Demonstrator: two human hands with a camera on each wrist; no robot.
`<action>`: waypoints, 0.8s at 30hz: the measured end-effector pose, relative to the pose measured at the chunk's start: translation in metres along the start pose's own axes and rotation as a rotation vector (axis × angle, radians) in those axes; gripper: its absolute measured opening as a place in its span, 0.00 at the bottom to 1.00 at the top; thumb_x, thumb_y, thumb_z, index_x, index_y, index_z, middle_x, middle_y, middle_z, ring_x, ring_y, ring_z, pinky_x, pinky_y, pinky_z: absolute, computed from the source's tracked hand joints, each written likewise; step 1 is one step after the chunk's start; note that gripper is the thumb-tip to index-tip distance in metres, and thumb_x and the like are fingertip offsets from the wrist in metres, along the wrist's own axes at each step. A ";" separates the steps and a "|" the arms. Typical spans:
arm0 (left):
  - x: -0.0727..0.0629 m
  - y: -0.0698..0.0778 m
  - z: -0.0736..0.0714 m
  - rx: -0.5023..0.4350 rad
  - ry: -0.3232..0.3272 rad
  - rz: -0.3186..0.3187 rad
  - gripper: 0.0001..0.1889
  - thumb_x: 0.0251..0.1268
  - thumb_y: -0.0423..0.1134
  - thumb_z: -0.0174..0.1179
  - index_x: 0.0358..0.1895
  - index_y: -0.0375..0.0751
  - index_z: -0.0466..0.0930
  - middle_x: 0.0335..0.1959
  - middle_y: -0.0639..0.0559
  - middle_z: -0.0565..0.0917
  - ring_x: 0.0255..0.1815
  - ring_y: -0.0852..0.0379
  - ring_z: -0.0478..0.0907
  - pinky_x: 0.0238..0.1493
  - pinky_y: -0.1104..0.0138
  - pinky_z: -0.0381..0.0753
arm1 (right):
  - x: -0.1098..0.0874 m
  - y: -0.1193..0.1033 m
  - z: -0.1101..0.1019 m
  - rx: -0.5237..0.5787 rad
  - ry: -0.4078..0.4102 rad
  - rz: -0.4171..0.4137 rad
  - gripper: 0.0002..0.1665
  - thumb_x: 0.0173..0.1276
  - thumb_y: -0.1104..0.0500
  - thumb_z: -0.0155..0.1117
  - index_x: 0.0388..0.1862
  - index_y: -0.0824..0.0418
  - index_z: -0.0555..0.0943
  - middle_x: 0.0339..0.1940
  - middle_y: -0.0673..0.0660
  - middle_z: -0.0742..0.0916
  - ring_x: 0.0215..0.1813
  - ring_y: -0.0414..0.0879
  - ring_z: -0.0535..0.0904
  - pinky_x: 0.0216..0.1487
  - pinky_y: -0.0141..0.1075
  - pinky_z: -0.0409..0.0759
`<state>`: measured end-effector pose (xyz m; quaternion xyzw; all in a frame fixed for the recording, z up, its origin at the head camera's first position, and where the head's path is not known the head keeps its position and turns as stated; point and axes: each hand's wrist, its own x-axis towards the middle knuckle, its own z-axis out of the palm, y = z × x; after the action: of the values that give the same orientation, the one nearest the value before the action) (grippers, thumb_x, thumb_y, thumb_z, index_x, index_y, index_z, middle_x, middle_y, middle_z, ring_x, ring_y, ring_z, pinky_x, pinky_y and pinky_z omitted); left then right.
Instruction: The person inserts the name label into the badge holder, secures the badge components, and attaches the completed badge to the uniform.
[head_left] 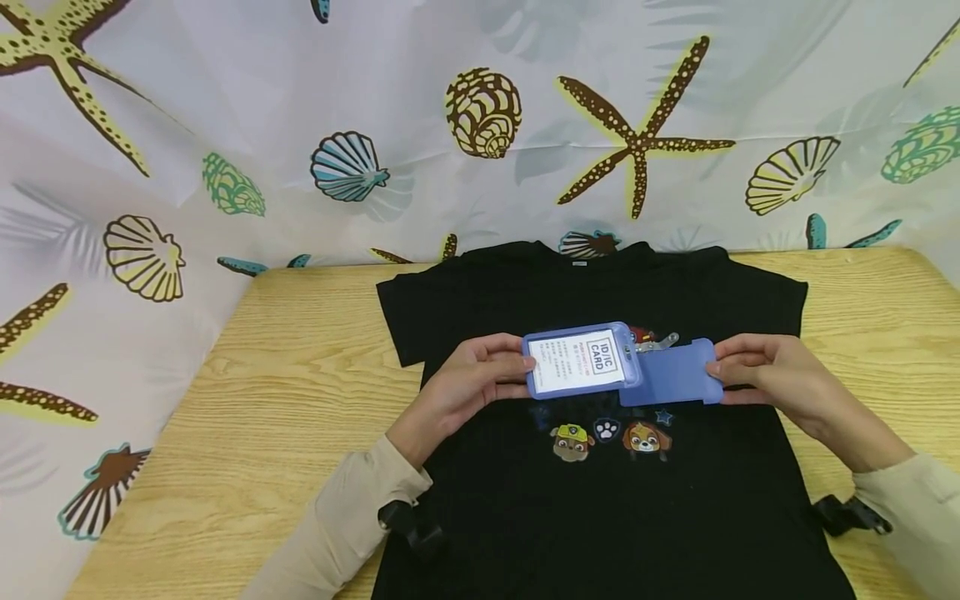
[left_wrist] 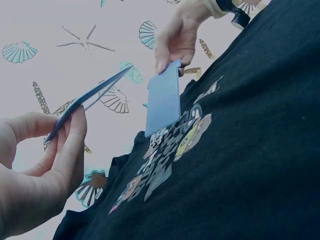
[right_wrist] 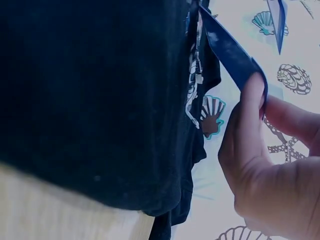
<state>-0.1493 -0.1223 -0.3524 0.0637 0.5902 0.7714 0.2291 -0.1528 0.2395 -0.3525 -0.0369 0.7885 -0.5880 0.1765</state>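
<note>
My left hand (head_left: 480, 371) pinches the left end of a blue ID card holder (head_left: 555, 363) between thumb and fingers. A white card marked "ID/IC CARD" shows in its window, and a small strap clip (head_left: 662, 342) hangs off its right end. My right hand (head_left: 780, 375) pinches the right end of a flat blue plastic cover (head_left: 670, 375). In the head view the holder overlaps the cover's left end. The left wrist view shows the holder nearly edge-on, with a gap between it and the cover (left_wrist: 162, 102). Both pieces are held over a black T-shirt (head_left: 600, 517).
The T-shirt lies spread on a wooden table (head_left: 247, 400), with cartoon dog prints (head_left: 572, 443) on its chest. Behind and to the left hangs a white cloth (head_left: 420, 83) patterned with shells and starfish. Dark straps (head_left: 408, 525) are around both sleeves.
</note>
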 end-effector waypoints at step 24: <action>-0.001 -0.003 -0.003 -0.010 -0.062 -0.021 0.07 0.65 0.23 0.53 0.42 0.36 0.77 0.42 0.43 0.80 0.40 0.53 0.82 0.44 0.62 0.84 | -0.017 -0.006 -0.021 0.519 -0.059 -0.202 0.17 0.71 0.75 0.51 0.40 0.61 0.85 0.35 0.53 0.86 0.34 0.43 0.84 0.37 0.33 0.84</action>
<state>-0.1489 -0.1243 -0.3557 0.0805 0.5796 0.7695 0.2558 -0.1442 0.2615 -0.3379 -0.0859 0.5984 -0.7835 0.1435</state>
